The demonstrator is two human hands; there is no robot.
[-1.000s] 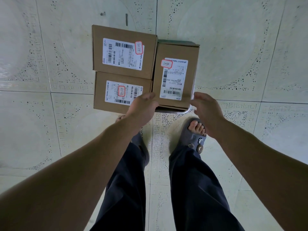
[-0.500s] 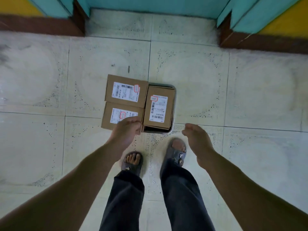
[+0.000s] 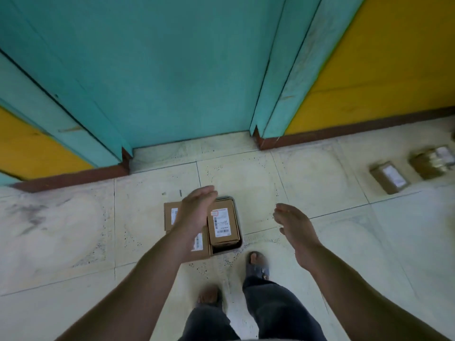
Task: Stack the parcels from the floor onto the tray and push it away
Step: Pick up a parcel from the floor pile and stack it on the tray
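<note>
Both hands, left hand and right hand, empty above parcels (fingers relaxed).

Bare forearms, dark trousers, and grey open-toed sandals on both feet.

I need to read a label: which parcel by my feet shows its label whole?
The right-hand parcel, inside the tray rim; the left hand partly covers the other two.

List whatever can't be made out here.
- Tray: head view, loaded over; only its rim shows.
- Two left parcels: largely hidden behind the left hand and forearm.
- Parcels by the wall: motion-blurred.
- Label text: too small to read.
</note>
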